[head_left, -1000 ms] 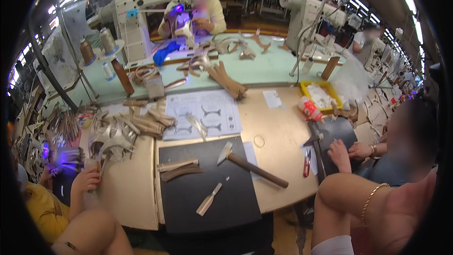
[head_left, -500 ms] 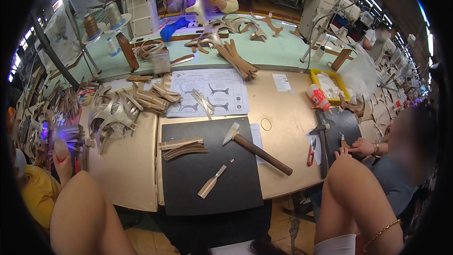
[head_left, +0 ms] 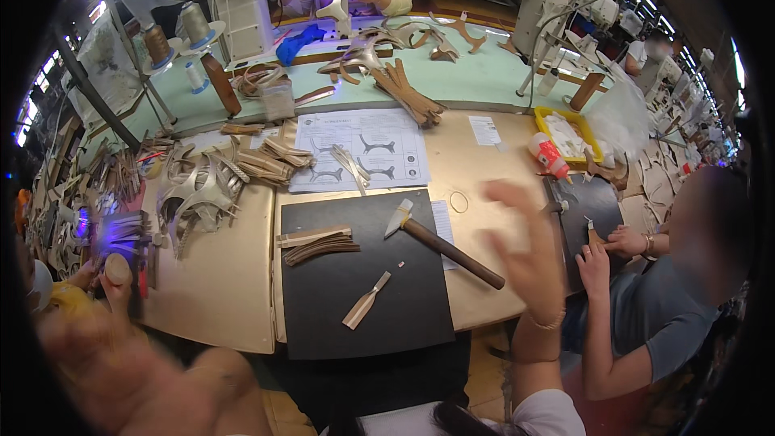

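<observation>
My right hand [head_left: 525, 246] is raised over the table right of the hammer [head_left: 454, 252], fingers apart and holding nothing; motion softens its outline. At the lower left my left hand [head_left: 121, 371] is smeared by motion, so its fingers cannot be made out. On the black board [head_left: 323, 339] lies a single narrow tan leather strip, pinched at its middle [head_left: 367, 300]. A small stack of brown strips [head_left: 323, 249] rests above it. The hammer lies diagonally, its head on the board and its wooden handle reaching past the right edge.
Printed drawing sheets [head_left: 355, 131] lie behind the board, with thin strips on top. Leather pieces [head_left: 202, 194] are heaped on the left. A yellow basket [head_left: 597, 141] and a red-and-white bottle [head_left: 549, 155] stand at the right. Co-workers sit on both sides and across.
Both my forearms were folded up with elbows forward; now my right hand has come down over the table, hiding the red snips. My left hand has swung into view at lower left.
</observation>
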A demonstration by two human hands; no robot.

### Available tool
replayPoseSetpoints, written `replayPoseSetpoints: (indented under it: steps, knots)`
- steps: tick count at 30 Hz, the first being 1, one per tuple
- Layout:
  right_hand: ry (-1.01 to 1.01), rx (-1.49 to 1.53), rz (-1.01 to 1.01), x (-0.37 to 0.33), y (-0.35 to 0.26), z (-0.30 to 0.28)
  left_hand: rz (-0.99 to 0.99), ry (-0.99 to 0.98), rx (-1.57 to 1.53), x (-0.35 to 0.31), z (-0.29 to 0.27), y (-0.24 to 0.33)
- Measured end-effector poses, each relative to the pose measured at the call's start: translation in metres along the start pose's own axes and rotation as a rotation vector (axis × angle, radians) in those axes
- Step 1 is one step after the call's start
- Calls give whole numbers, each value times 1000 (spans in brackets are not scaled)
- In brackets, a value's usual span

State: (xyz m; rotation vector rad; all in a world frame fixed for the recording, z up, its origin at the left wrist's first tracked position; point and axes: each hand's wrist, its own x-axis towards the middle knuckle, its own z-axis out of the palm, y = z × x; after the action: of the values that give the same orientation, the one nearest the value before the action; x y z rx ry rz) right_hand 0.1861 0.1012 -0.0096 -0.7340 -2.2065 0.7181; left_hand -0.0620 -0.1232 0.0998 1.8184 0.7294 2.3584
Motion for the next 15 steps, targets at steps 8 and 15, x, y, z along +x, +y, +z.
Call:
replayPoseSetpoints:
  steps: [8,15]
  knots:
    - [-476,-515,73,-14,74,129,-1317,-581,-1219,-55,44,-50]
    - [-339,-511,51,-30,81,152,-1067,-755,-1475,-68,46,-69]
